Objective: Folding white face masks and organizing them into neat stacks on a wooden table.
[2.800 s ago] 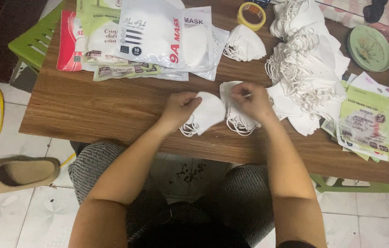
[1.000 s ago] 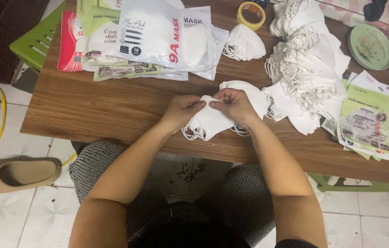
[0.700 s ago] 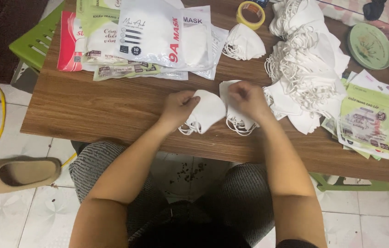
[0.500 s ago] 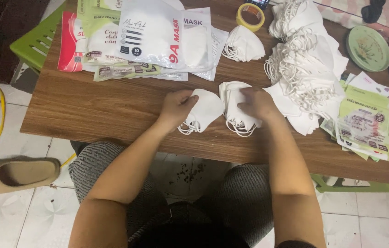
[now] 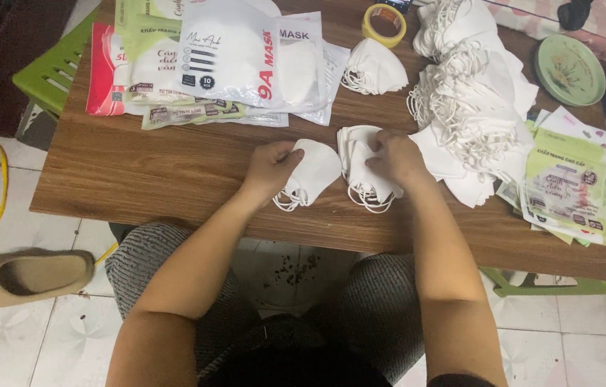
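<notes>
Head view of a seated person at a wooden table [image 5: 174,172]. Near edge, centre: the left hand [image 5: 271,166] pinches the left edge of a single white folded mask [image 5: 314,172]; just beside it, the right hand [image 5: 396,156] grips the top of a small stack of masks [image 5: 360,168], fingers curled. Both forearms extend from the near side, elbows bent. Right: a loose heap of white masks [image 5: 471,93] and flat green-and-white packets [image 5: 568,183]. Far left: a clear rectangular mask pouch [image 5: 246,57] overlapping a red-edged packet [image 5: 102,72]. Far centre: a yellow tape roll [image 5: 384,24].
</notes>
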